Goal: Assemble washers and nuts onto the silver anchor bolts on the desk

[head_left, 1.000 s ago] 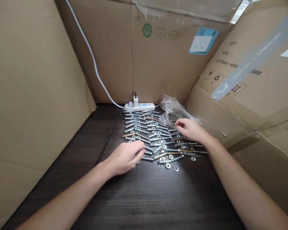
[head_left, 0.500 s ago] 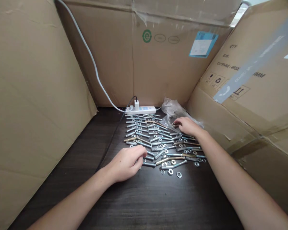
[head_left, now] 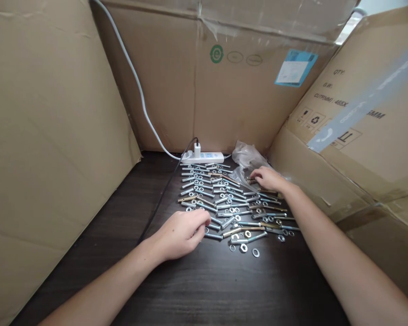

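Note:
Rows of metal bolts (head_left: 221,199) with washers and nuts lie on the dark wooden table (head_left: 204,280). My left hand (head_left: 182,233) rests at the near left end of the rows, fingers curled onto a bolt there. My right hand (head_left: 269,179) reaches to the far right of the rows, fingertips pinched at the mouth of a crumpled clear plastic bag (head_left: 246,158). What those fingertips hold is too small to make out. Three loose washers and nuts (head_left: 244,248) lie at the near edge of the rows.
Cardboard walls enclose the table on the left (head_left: 54,149), back (head_left: 224,77) and right (head_left: 353,136). A white power strip (head_left: 204,157) with a plug lies at the back. A white cable (head_left: 136,86) runs up the wall and a black cable (head_left: 163,194) crosses the table.
My right hand has moved from the middle right of the rows to the far right by the plastic bag. My left hand has stayed at the near left bolts.

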A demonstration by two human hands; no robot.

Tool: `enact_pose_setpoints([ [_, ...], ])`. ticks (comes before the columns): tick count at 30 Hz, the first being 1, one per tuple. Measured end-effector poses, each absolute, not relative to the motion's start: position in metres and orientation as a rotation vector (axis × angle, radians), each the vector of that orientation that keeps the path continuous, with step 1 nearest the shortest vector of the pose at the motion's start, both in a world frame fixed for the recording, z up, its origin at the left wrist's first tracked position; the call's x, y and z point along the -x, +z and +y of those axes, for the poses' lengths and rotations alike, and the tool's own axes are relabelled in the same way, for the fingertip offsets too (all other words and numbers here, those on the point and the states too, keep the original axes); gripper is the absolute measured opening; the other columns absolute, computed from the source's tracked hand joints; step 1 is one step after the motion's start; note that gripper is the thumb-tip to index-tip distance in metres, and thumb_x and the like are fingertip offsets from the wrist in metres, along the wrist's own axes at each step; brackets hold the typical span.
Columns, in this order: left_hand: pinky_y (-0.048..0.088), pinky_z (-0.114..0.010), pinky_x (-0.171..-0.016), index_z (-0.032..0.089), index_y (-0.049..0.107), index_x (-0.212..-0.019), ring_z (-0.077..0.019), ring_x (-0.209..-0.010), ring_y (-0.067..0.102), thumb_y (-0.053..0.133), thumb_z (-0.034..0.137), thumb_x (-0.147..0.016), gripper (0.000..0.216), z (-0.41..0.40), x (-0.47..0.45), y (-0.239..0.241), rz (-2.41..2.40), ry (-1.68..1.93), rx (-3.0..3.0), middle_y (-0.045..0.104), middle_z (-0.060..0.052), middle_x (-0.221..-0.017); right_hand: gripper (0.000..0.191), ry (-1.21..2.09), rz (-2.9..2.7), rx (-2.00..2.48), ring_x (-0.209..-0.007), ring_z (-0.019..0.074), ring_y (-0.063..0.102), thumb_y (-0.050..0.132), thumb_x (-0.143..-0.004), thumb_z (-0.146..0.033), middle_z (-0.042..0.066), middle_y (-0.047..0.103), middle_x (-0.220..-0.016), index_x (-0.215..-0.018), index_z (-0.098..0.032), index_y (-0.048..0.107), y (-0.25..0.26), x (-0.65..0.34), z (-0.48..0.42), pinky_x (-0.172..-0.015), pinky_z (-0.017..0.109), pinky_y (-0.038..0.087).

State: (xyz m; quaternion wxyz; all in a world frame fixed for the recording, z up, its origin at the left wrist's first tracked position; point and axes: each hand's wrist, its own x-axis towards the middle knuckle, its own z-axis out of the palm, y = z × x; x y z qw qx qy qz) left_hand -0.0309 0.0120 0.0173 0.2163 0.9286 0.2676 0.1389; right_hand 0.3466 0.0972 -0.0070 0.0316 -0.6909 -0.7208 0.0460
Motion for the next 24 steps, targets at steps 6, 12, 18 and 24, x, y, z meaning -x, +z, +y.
enact_pose_setpoints([
  [6, 0.038, -0.024, -0.067, 0.020, 0.052, -0.088, -0.0138, -0.073, 0.055, 0.037, 0.015, -0.088, 0.016, 0.013, 0.032, 0.017, 0.748, 0.369, -2.557, 0.060, -0.001, -0.085, 0.018, 0.318, -2.278, 2.048, -0.090, 0.0166, 0.062, 0.057, -0.083, -0.021, 0.003, 0.068, -0.100, -0.096, -0.022, 0.069, -0.003, -0.345, 0.111, -0.082, 0.024, 0.047],
  [12, 0.037, -0.023, -0.065, 0.020, 0.052, -0.085, -0.0130, -0.072, 0.055, 0.038, 0.013, -0.087, 0.016, 0.012, 0.031, 0.018, 0.747, 0.342, -2.560, 0.060, 0.000, -0.084, 0.014, 0.267, -2.194, 2.084, -0.078, 0.0166, 0.062, 0.060, -0.079, -0.015, 0.004, 0.069, -0.090, -0.091, -0.019, 0.066, -0.007, -0.338, 0.118, -0.072, 0.024, 0.046],
  [18, 0.037, -0.023, -0.064, 0.020, 0.052, -0.085, -0.0129, -0.069, 0.055, 0.037, 0.014, -0.088, 0.016, 0.011, 0.031, 0.019, 0.760, 0.361, -2.566, 0.060, 0.001, -0.083, 0.019, 0.116, -2.052, 1.992, -0.086, 0.0207, 0.058, 0.051, -0.086, -0.019, 0.009, 0.064, -0.098, -0.103, -0.017, 0.060, -0.001, -0.337, 0.102, -0.080, 0.031, 0.044],
  [24, 0.038, -0.024, -0.064, 0.021, 0.055, -0.087, -0.0134, -0.068, 0.055, 0.036, 0.018, -0.089, 0.019, 0.011, 0.031, 0.016, 0.782, 0.404, -2.541, 0.061, 0.000, -0.081, 0.021, 0.125, -2.010, 1.787, -0.082, 0.0185, 0.058, 0.044, -0.090, -0.027, 0.005, 0.060, -0.092, -0.106, -0.019, 0.054, 0.020, -0.301, 0.056, -0.077, 0.029, 0.047],
])
